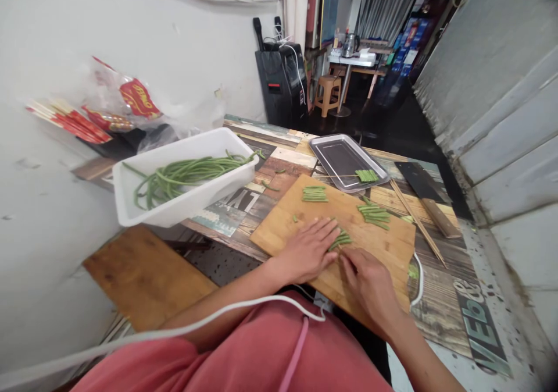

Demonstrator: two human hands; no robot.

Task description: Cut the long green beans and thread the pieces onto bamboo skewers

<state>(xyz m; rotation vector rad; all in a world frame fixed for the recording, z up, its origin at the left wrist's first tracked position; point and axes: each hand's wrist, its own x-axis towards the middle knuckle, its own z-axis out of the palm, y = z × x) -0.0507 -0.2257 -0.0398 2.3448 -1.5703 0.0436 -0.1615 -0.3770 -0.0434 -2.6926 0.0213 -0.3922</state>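
Observation:
My left hand (310, 249) lies flat on the wooden cutting board (279, 220), fingers stretched out and pressing on a row of cut green beans (340, 239). Their right ends show beyond my fingers. Close beside it, my right hand (364, 273) is closed in a pinch at the near edge of that row, on what looks like a thin bamboo skewer, mostly hidden by the fingers. Two more groups of cut beans rest on the board, one at the back (314, 193) and one at the right (374, 214).
A white bin (187, 197) of long beans stands left. Behind the board, a metal tray (344, 156) holds skewered beans (367, 175). Loose skewers (418, 223) and a cleaver (425, 197) lie right. A white cable (209, 316) crosses in front of me.

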